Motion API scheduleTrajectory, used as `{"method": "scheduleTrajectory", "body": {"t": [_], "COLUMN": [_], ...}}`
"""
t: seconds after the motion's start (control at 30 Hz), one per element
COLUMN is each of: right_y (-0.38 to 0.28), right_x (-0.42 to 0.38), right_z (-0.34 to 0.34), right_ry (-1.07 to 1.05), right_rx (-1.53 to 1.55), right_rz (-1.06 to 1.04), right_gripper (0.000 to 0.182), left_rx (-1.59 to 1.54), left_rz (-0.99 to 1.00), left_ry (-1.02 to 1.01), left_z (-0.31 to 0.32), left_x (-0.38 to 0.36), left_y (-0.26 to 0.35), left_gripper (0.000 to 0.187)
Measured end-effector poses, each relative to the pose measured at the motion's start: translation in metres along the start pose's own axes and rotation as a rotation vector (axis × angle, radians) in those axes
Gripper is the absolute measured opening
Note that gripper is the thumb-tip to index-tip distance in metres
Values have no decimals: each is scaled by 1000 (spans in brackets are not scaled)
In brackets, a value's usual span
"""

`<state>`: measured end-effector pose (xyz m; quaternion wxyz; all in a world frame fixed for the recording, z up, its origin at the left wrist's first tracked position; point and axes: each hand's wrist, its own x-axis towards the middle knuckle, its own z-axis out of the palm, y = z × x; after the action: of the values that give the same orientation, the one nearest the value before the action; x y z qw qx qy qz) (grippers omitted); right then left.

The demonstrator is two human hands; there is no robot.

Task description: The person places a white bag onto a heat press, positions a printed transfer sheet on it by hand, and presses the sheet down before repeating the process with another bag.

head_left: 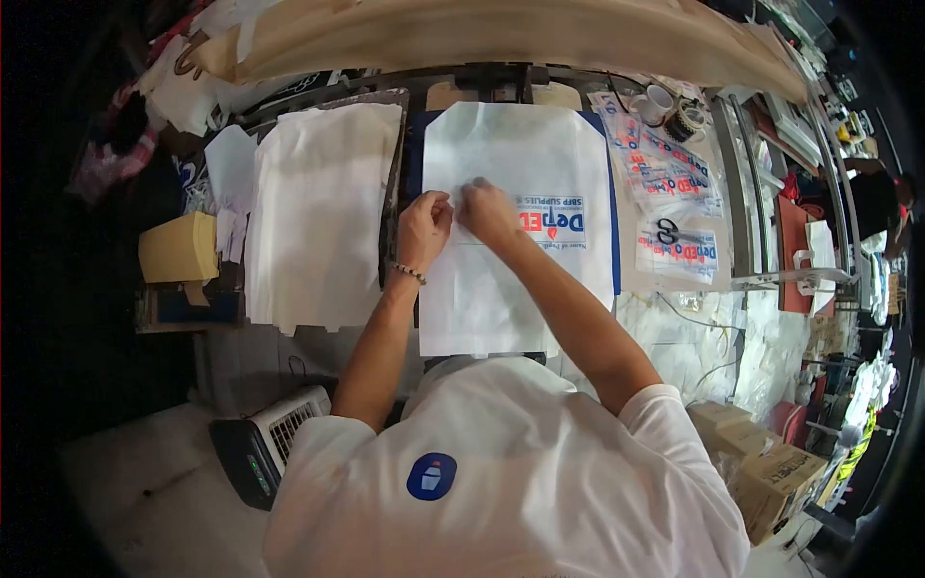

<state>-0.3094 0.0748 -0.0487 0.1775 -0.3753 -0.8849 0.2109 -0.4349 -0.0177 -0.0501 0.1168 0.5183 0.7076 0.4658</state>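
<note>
A white sheet lies over a dark blue board, with a red and blue printed label on its right half. My left hand, a beaded bracelet at its wrist, is over the sheet's left edge with its fingers curled together. Close beside it, my right hand rests on the sheet left of the label, its fingers bent and pressed together. Whatever the fingertips hold, if anything, is too small to make out. To the left lies a stack of white sheets.
Printed transfers with black scissors lie at the right, below a mug and tape rolls. A metal rack stands beyond. A yellow block is far left. Cardboard boxes sit at lower right.
</note>
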Motion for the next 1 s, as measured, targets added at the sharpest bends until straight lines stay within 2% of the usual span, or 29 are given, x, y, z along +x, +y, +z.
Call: {"method": "scheduleTrajectory", "body": {"t": [0.07,0.13,0.23,0.47,0.6,0.77,0.87,0.9,1.0], "right_y": [21,15,-10,8,-18,16,7,1,-6], "right_x": [-2,-7,1,-4,4,-8,-2,0,-2], "right_z": [-6,-22,3,-27,-12,-33,-13,-3,-15], "right_ry": [24,-4,1,-40,-32,-56,-51,-22,-37], "right_rx": [-47,4,-22,-95,-105,-65,-126,-106,-94], "right_rz": [-95,-10,-44,6,-13,19,33,-27,-27], "right_gripper": [14,13,13,14,14,13,11,12,11], "left_rx": [3,-33,-37,-51,-38,-15,-6,-19,-22], "left_rz": [54,46,56,53,80,120,122,96,107], "left_ry": [30,39,26,-8,8,31,41,35,22], "left_z": [0,-2,-1,-5,-3,-5,-7,-7,-7], "left_x": [-6,-11,-7,-11,-11,-7,-9,-9,-9], "left_y": [1,1,-1,0,-3,-8,-6,-4,-8], "left_gripper": [19,22,23,25,26,26,26,26,26]}}
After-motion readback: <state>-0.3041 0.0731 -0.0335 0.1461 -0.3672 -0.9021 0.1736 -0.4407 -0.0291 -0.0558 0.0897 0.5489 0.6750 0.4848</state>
